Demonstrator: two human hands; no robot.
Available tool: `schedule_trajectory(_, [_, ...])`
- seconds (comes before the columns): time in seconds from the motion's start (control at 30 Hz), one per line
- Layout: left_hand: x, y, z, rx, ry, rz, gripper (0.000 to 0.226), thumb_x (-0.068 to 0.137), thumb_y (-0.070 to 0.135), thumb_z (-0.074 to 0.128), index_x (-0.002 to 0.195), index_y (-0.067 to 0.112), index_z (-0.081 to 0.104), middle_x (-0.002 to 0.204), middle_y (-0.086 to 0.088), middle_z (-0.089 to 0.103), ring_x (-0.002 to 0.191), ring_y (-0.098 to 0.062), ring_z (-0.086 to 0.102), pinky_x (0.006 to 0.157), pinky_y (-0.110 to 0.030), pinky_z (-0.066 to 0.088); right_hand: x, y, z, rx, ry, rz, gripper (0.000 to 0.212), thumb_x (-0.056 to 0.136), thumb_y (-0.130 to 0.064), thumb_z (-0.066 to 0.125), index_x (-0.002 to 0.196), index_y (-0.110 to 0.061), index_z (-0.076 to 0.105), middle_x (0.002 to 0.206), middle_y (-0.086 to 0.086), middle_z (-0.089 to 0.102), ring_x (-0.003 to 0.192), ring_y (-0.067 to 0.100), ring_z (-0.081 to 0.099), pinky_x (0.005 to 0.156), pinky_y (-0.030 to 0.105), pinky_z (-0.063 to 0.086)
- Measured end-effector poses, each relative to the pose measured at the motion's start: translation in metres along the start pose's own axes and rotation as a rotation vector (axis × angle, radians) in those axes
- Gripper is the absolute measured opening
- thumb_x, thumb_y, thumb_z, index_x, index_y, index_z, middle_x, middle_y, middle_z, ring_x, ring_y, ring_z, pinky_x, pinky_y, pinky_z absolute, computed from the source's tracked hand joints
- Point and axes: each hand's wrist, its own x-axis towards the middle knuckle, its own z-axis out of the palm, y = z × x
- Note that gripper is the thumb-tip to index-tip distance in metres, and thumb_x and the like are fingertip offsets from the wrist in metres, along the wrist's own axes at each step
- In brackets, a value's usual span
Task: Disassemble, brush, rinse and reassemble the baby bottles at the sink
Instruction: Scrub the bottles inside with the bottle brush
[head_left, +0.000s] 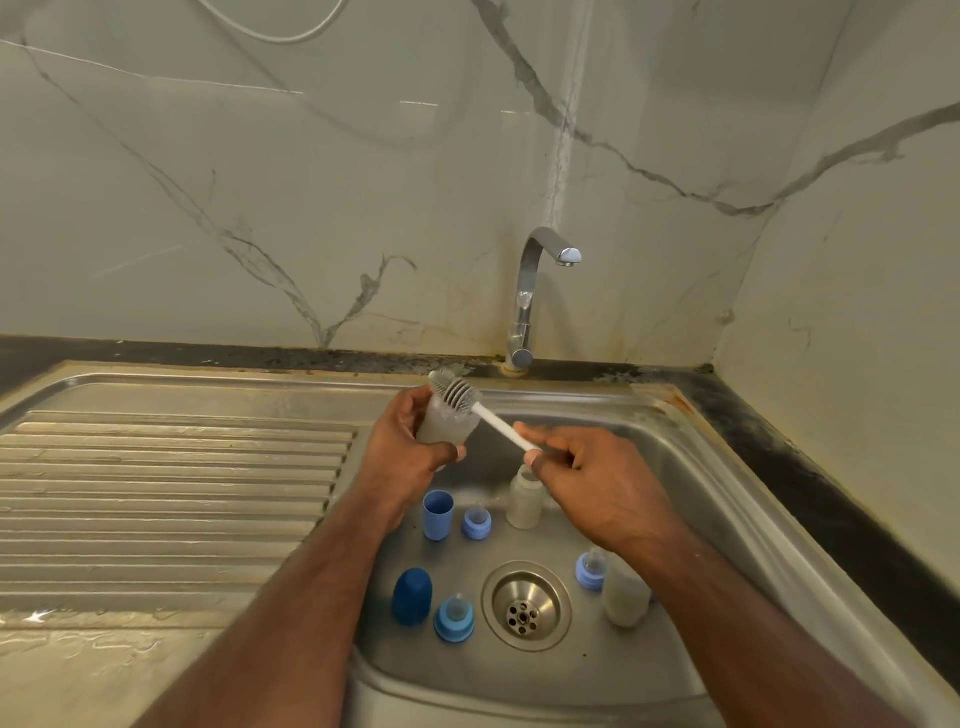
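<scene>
Two hands: left hand (402, 441) gripped cloudy plastic bottle (447, 423); right hand (582, 467) pinched white-handled grey silicone brush (460, 393).
Advice: push bristles fully inside, twisting.

Marble-veined wall (311, 208); dark counter edge (810, 467); white cable (270, 31) overhead.
</scene>
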Motion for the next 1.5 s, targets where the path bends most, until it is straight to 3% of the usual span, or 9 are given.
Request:
schedule_trajectory(0.13, [-0.001,0.001,0.001,-0.025,-0.011,-0.005,0.074,0.070,-0.007,0.085,0.126,0.031,0.055,0.124,0.008,0.067,0.114,-0.012,0.063,0.076,-0.020,0.053,0.005,0.007,-0.002,-0.075,0.042,0.056,0.039,0.102,-0.039,0.050,0.141,-0.044,0.051,0.112,-0.013,0.068,0.080,0.002,0.059,0.076,0.021,0.049])
schedule_trajectory(0.23, [-0.001,0.001,0.001,-0.045,-0.014,-0.021,0.075,0.070,-0.007,0.085,0.129,0.028,0.055,0.123,0.007,0.067,0.114,-0.012,0.064,0.076,-0.019,0.053,0.001,0.003,0.001,-0.006,0.011,0.017,0.037,0.102,-0.038,0.052,0.138,-0.046,0.053,0.096,-0.020,0.067,0.071,0.001,0.058,0.063,0.013,0.043])
schedule_trajectory(0.47, [-0.001,0.001,0.002,-0.089,-0.004,-0.038,0.075,0.070,-0.007,0.085,0.130,0.025,0.055,0.121,0.007,0.069,0.112,-0.011,0.065,0.077,-0.023,0.055,0.001,0.003,0.000,-0.007,0.028,0.025,0.038,0.102,-0.038,0.052,0.139,-0.044,0.053,0.103,-0.020,0.064,0.074,-0.002,0.057,0.063,0.010,0.039])
schedule_trajectory(0.73, [0.000,0.000,0.004,-0.128,0.027,-0.053,0.072,0.069,-0.006,0.087,0.121,0.032,0.056,0.122,0.005,0.068,0.112,-0.014,0.065,0.089,-0.036,0.059,0.002,0.001,0.001,-0.030,0.030,0.025,0.039,0.102,-0.039,0.051,0.141,-0.043,0.051,0.112,-0.014,0.068,0.076,-0.001,0.054,0.068,0.015,0.041])
schedule_trajectory(0.87, [-0.001,0.000,0.003,-0.150,0.035,-0.051,0.072,0.069,-0.006,0.086,0.125,0.028,0.055,0.123,0.004,0.067,0.113,-0.016,0.065,0.084,-0.033,0.057,0.005,0.002,0.000,-0.056,0.041,0.050,0.040,0.103,-0.038,0.051,0.142,-0.041,0.051,0.122,-0.010,0.067,0.085,0.001,0.057,0.079,0.020,0.045])
schedule_trajectory(1.1, [-0.002,-0.002,0.005,-0.067,-0.011,-0.005,0.074,0.071,-0.009,0.083,0.116,0.041,0.053,0.122,0.009,0.066,0.114,-0.014,0.063,0.085,-0.030,0.057,0.002,-0.001,-0.002,-0.129,0.042,0.031,0.041,0.103,-0.040,0.048,0.143,-0.044,0.049,0.114,-0.010,0.069,0.081,0.002,0.058,0.075,0.021,0.048])
schedule_trajectory(1.23, [-0.001,-0.003,0.006,0.042,-0.009,0.025,0.071,0.068,-0.004,0.086,0.116,0.039,0.055,0.119,0.010,0.068,0.113,-0.015,0.064,0.095,-0.042,0.058,-0.001,-0.004,0.000,-0.121,0.029,0.007,0.040,0.102,-0.040,0.049,0.142,-0.045,0.049,0.109,-0.013,0.068,0.075,0.003,0.058,0.071,0.021,0.049])
schedule_trajectory(1.37, [-0.003,-0.001,0.005,0.018,-0.012,0.038,0.072,0.070,-0.007,0.085,0.120,0.035,0.055,0.117,0.013,0.066,0.112,-0.010,0.063,0.089,-0.031,0.058,0.002,-0.002,-0.004,-0.161,0.042,0.034,0.040,0.104,-0.039,0.047,0.144,-0.042,0.049,0.112,-0.009,0.069,0.080,0.004,0.057,0.079,0.023,0.050])
schedule_trajectory(1.5, [-0.002,-0.001,0.005,0.009,0.006,0.032,0.072,0.069,-0.006,0.086,0.121,0.032,0.053,0.121,0.008,0.066,0.113,-0.014,0.063,0.091,-0.032,0.058,-0.001,-0.006,-0.002,-0.108,0.037,-0.005,0.040,0.102,-0.041,0.050,0.142,-0.044,0.050,0.114,-0.012,0.068,0.085,0.003,0.061,0.084,0.028,0.055])
